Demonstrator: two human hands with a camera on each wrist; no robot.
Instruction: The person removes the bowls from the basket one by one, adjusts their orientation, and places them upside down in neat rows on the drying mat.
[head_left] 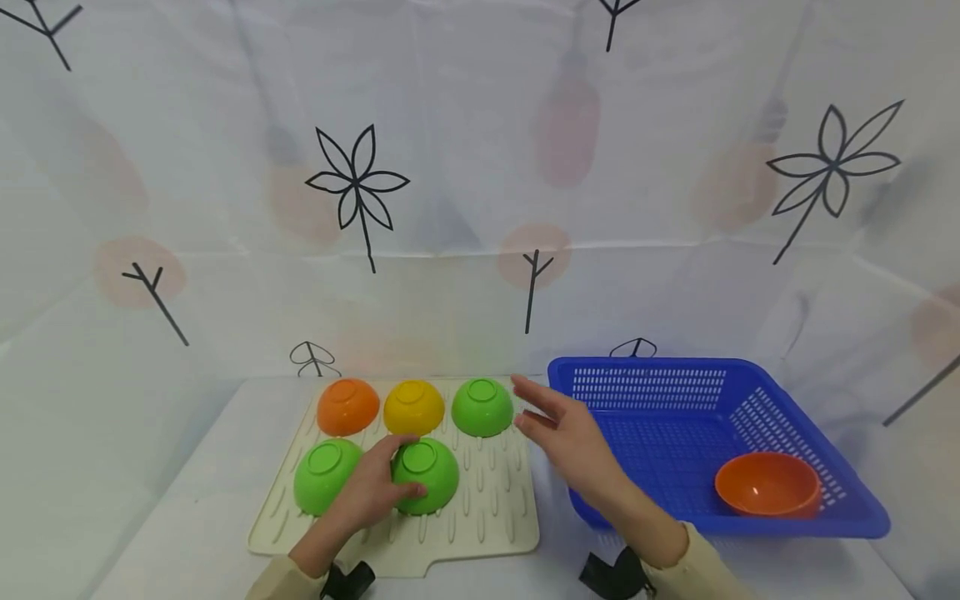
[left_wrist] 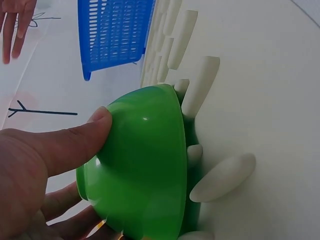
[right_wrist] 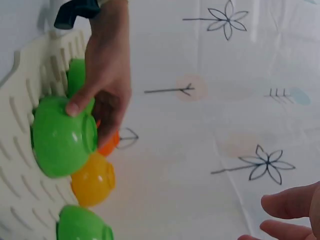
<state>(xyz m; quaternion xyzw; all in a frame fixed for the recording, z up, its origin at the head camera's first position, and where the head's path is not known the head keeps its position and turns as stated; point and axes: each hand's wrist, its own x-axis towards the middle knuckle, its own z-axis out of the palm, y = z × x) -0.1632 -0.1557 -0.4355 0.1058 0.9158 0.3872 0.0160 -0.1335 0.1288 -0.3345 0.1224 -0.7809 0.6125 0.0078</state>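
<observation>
My left hand [head_left: 370, 490] grips an upside-down green bowl [head_left: 435, 477] at the front of a cream ribbed drying mat [head_left: 487, 529]. In the left wrist view its thumb lies on one side of the bowl, with the other fingers partly hidden behind; the bowl's rim is down at the mat's ridges. My right hand [head_left: 576, 448] hovers with fingers extended and nothing in them, between the back-right green bowl [head_left: 482, 407] and a blue basket [head_left: 637, 450]. Another green bowl [head_left: 324, 475] sits at the left hand's outer side, also upside down.
Along the mat's back row stand an upturned orange bowl [head_left: 347, 407] and a yellow bowl [head_left: 413, 407]. Inside the basket, at its front right, another orange bowl [head_left: 768, 483] lies with its opening up. A printed white cloth [head_left: 465, 167] hangs behind.
</observation>
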